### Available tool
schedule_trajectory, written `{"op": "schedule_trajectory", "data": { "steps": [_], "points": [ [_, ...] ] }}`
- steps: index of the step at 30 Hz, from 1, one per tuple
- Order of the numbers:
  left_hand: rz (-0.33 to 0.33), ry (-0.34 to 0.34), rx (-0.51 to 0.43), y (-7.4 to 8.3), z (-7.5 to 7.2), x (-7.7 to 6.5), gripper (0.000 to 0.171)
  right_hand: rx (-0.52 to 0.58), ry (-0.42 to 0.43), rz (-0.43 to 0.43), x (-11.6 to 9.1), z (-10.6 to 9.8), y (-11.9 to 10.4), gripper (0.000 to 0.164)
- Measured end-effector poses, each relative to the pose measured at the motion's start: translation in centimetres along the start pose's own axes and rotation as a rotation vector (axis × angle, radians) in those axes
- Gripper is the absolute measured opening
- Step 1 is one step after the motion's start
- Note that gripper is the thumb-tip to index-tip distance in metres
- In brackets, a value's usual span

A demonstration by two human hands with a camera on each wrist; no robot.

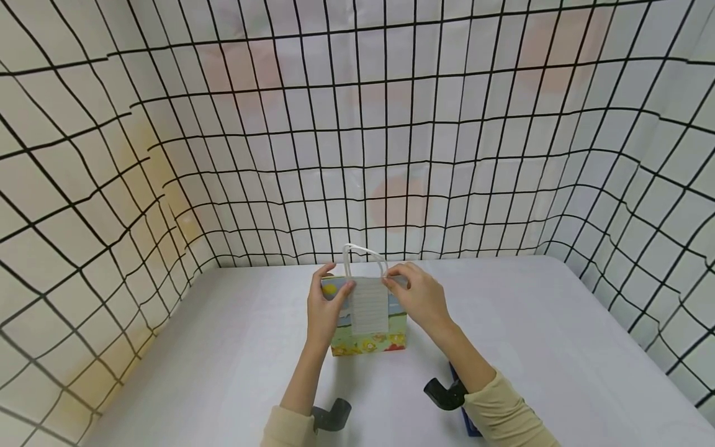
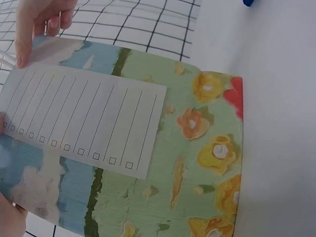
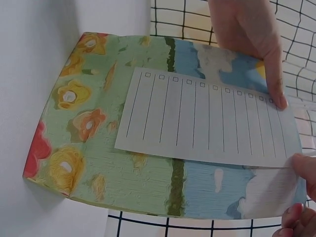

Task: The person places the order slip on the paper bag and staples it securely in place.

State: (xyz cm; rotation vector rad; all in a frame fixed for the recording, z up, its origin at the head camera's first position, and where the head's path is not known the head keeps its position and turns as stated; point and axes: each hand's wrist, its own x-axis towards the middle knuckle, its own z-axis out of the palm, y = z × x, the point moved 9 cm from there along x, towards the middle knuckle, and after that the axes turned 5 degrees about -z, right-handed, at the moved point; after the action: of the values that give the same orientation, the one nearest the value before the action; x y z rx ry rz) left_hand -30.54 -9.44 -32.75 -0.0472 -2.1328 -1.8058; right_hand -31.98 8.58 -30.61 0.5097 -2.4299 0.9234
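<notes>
A paper gift bag stands upright on the table, painted with sky, green grass and flowers, with white cord handles rising from its top. Flat against its front lies a white lined checklist sheet, its upper edge near the bag's rim. My left hand grips the bag's upper left side, its thumb on the sheet's top left corner. At the top right corner, my right hand pinches the sheet and rim, thumb in front. Small checkboxes line one side of the sheet. Some fingertips are hidden behind the bag.
A dark blue object lies partly under my right forearm. Black camera mounts sit at both wrists. White table surface surrounds the bag, and black netting over white sheeting walls the back and sides.
</notes>
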Motion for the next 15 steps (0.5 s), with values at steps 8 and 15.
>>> {"op": "schedule_trajectory", "data": {
  "steps": [8,15],
  "points": [
    [-0.004,-0.027,-0.029,-0.3,-0.1,0.3,0.043,0.021,-0.006,-0.006,-0.1,0.2,0.2,0.018],
    [-0.012,-0.092,-0.066,-2.6,0.3,1.5,0.039,0.045,-0.005,-0.007,-0.2,0.2,0.2,0.019]
  ]
}}
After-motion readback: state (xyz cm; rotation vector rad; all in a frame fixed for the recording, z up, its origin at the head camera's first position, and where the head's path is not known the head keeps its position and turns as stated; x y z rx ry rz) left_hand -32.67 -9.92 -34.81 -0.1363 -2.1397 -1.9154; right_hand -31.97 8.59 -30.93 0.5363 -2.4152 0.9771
